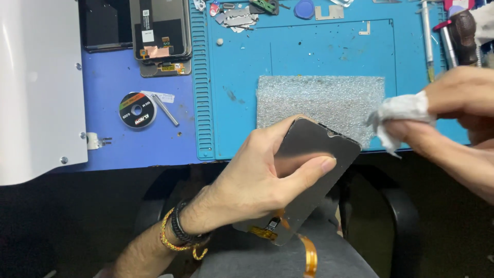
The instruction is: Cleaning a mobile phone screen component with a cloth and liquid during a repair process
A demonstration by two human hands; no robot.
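Note:
My left hand (257,175) grips a dark phone screen panel (309,146), thumb lying across its face. The panel tilts over my lap, and an orange flex cable (310,257) hangs from its lower end. My right hand (453,110) pinches a crumpled white wipe (399,110) just to the right of the panel's top corner, not touching it. Both hands hover at the front edge of a blue work mat (231,82). A grey foam pad (319,100) lies on the mat right behind the panel.
Stacked phone screens (159,31) lie at the back left. A small round spool (137,109) and a metal pin (165,109) sit on the blue surface. Small metal parts (236,18) and tools (453,36) line the mat's far edge. A white machine cover (36,87) stands left.

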